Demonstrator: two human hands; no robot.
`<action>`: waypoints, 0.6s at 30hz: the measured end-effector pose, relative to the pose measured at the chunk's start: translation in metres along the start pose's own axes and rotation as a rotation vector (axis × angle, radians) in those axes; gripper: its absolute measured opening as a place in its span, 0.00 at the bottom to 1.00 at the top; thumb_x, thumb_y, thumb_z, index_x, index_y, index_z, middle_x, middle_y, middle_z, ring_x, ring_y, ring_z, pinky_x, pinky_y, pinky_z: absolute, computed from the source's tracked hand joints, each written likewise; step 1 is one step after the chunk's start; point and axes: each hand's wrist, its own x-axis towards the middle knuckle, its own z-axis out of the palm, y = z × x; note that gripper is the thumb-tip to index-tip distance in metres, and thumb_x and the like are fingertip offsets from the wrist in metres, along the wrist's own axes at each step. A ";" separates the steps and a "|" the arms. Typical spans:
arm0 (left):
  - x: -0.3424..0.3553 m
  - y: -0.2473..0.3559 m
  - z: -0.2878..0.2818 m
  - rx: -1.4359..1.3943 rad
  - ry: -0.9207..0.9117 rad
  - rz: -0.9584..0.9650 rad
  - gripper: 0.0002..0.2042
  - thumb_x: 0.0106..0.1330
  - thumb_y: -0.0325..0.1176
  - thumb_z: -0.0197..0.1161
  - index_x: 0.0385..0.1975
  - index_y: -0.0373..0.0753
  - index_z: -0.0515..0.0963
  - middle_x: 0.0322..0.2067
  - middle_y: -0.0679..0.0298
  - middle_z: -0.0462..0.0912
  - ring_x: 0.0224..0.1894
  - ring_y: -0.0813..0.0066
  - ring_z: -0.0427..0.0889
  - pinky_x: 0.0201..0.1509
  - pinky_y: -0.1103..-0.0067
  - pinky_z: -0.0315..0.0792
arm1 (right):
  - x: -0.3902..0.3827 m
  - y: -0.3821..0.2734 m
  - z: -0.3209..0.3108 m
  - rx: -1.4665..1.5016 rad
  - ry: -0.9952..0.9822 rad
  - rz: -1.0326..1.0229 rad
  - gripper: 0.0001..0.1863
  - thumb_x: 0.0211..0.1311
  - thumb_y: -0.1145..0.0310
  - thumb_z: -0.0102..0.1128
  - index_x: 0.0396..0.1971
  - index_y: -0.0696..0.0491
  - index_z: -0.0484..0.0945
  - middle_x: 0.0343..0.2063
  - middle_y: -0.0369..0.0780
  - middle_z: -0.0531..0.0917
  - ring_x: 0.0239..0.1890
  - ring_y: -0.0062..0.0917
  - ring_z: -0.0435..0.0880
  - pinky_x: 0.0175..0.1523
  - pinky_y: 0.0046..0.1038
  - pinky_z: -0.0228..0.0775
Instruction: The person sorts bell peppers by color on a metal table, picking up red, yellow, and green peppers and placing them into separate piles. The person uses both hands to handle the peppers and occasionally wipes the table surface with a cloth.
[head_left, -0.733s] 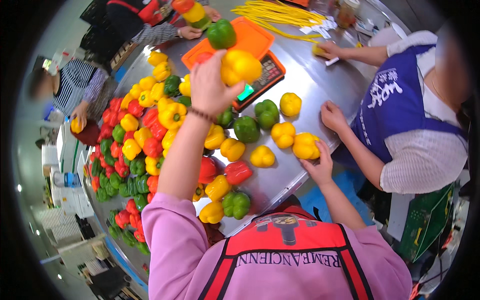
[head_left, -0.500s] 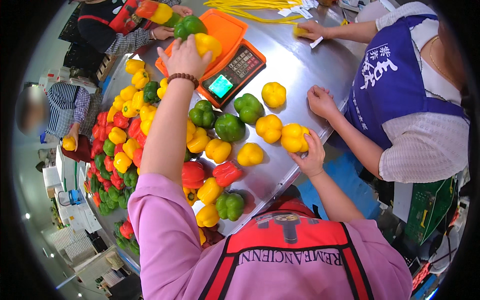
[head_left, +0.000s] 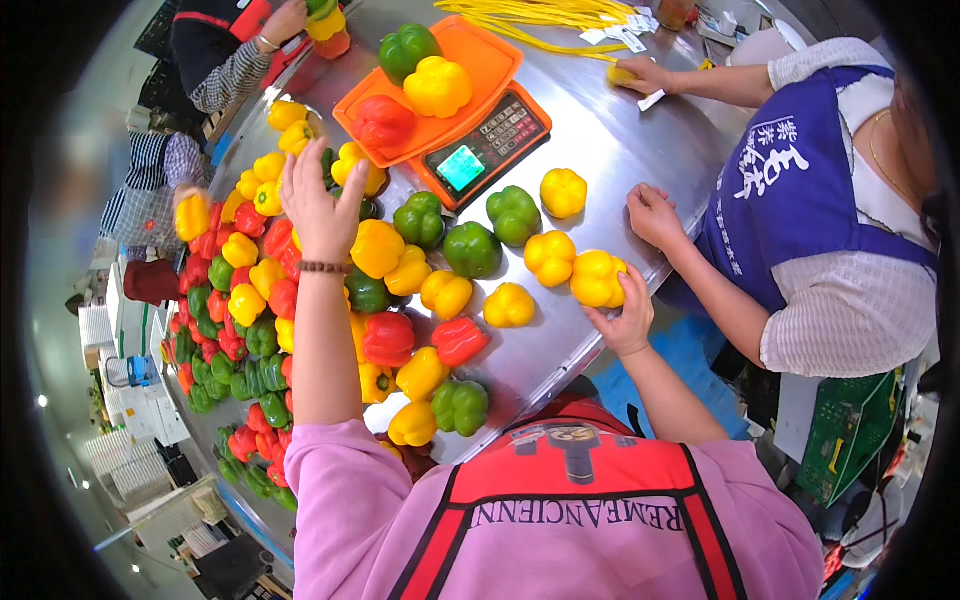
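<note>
My left hand (head_left: 325,208) is open, its fingers spread above the pile of peppers to the left of an orange scale (head_left: 410,150). On the scale's tray lie a green bell pepper (head_left: 408,52), a yellow bell pepper (head_left: 438,87) and a red bell pepper (head_left: 383,122). Near the table's front edge, my right hand (head_left: 628,318) has its fingers curled round another yellow bell pepper (head_left: 598,277). Close to it sit a second yellow pepper (head_left: 550,257) and several loose green and yellow ones.
A large heap of red, green and yellow peppers (head_left: 240,290) covers the left of the metal table (head_left: 610,150). Yellow strips (head_left: 525,22) with white tags lie at the back. A co-worker in a blue apron (head_left: 750,170) stands at the right; two others work at the left.
My left hand has come off the yellow pepper on the scale and moved left, toward the pile. The tray's red pepper now shows. My right hand stays on its pepper.
</note>
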 end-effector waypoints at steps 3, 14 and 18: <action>-0.024 -0.019 -0.009 -0.007 -0.028 -0.083 0.29 0.59 0.50 0.66 0.57 0.41 0.71 0.56 0.56 0.74 0.65 0.50 0.63 0.68 0.61 0.54 | -0.002 0.001 0.002 0.008 0.007 0.002 0.41 0.45 0.54 0.75 0.57 0.54 0.65 0.55 0.54 0.72 0.51 0.49 0.77 0.55 0.40 0.72; -0.007 -0.012 0.006 -0.045 -0.074 0.021 0.32 0.54 0.45 0.70 0.57 0.39 0.70 0.56 0.52 0.73 0.60 0.48 0.68 0.66 0.62 0.60 | 0.000 0.001 0.002 0.000 0.022 -0.022 0.42 0.45 0.53 0.75 0.57 0.54 0.64 0.55 0.55 0.72 0.51 0.50 0.77 0.55 0.41 0.72; 0.023 -0.003 0.047 -0.129 -0.071 0.009 0.37 0.52 0.45 0.72 0.62 0.40 0.65 0.60 0.51 0.70 0.61 0.49 0.68 0.66 0.64 0.62 | 0.000 0.001 0.002 0.009 0.024 -0.039 0.41 0.47 0.53 0.74 0.58 0.54 0.64 0.55 0.55 0.72 0.51 0.50 0.77 0.55 0.41 0.72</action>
